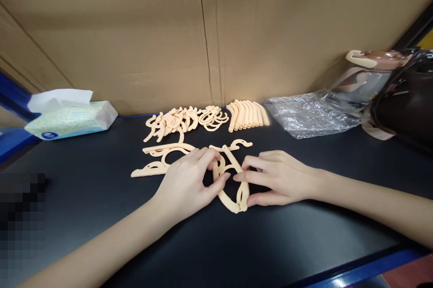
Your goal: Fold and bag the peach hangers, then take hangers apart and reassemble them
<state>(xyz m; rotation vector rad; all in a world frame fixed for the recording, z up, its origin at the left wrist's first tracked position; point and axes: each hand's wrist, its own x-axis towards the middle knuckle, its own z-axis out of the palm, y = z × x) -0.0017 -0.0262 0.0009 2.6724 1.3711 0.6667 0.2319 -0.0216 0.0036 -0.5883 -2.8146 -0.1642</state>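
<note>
A cream plastic folding hanger [244, 192], with its arms joined at the near end, lies on the black tabletop between my hands. My left hand [189, 179] curls its thumb and index finger about the hanger's left arm. Against the right arm, my right hand [284, 177] presses its bent fingertips, with the thumb near the joint. A small hook [242, 143] lies just beyond the hanger. Beside my left hand are more cream hanger pieces [150, 169], partly hidden behind it.
Along the back lie a pile of cream hooks [172, 121], thin curved pieces [213, 118] and a row of bent arms [248, 114]. A tissue pack [77, 118] stands left. Clear plastic wrap [311, 114], a bottle [358, 82] and a dark bag [402, 103] are right. Cardboard [135, 35] walls the back.
</note>
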